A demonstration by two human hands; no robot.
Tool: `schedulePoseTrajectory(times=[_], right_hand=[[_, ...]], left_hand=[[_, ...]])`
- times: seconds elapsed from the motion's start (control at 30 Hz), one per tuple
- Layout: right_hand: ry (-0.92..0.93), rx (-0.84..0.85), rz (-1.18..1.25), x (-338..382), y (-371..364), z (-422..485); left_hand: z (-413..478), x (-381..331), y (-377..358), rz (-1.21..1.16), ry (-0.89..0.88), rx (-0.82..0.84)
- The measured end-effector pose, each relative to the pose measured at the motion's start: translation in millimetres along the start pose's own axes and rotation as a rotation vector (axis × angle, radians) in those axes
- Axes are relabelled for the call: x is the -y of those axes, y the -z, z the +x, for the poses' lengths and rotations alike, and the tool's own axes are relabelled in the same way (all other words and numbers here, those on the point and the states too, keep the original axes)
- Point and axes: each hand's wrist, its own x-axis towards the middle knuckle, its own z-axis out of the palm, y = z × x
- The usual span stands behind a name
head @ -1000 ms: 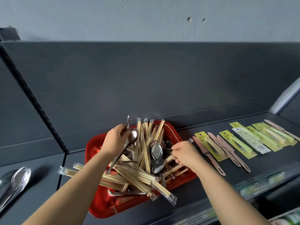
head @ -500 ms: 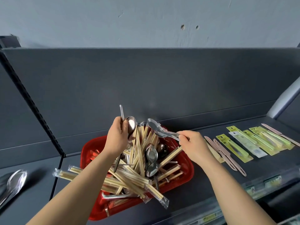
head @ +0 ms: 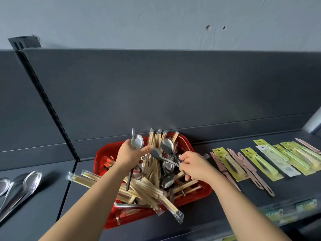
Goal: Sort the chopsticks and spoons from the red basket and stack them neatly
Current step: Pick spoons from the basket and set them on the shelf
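Steel spoons are being gathered bowl-up so they nest for stacking: the left hand [head: 129, 153] is closed around one spoon [head: 137, 141], thumb reaching out, while the right hand [head: 194, 166] pinches the handles of two more spoons [head: 164, 151] above the red basket [head: 199, 193], where wrapped chopsticks [head: 149, 186] lie tangled on the shelf [head: 243, 202]
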Motion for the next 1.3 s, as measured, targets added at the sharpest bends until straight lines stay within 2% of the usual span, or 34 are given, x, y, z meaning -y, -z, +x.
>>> schedulePoseTrajectory(times=[0.1,0.3,0.4,0.53,0.67,0.8,1.0,1.17,1.3], right_hand=[[-0.005,-0.003,-0.118,10,1,8],[0.019,0.022,-0.381,27,-2,30],[-0.018,0.107,-0.203,30,-3,36],[0.001,0.096,-0.059,26,-2,38],[0.046,0.014,0.108,21,-2,36],[0.147,-0.101,0.154,30,4,27],[0.309,-0.144,0.272,90,-8,9],[0.382,-0.036,0.270,157,-61,-6],[0.391,0.069,0.299,204,-125,-14]], left_hand=[[1,2,-1,-0.013,0.102,0.024],[4,7,-1,-0.054,0.147,0.033],[4,10,-1,-0.056,0.145,0.046],[4,14,-1,-0.038,0.111,0.038],[4,10,-2,0.011,-0.006,0.006],[0,-14,14,-0.009,-0.119,-0.072],[-21,-32,90,-0.382,-0.080,-0.218],[-49,-3,161,-0.449,-0.058,-0.360],[-74,49,219,-0.477,0.040,-0.447]])
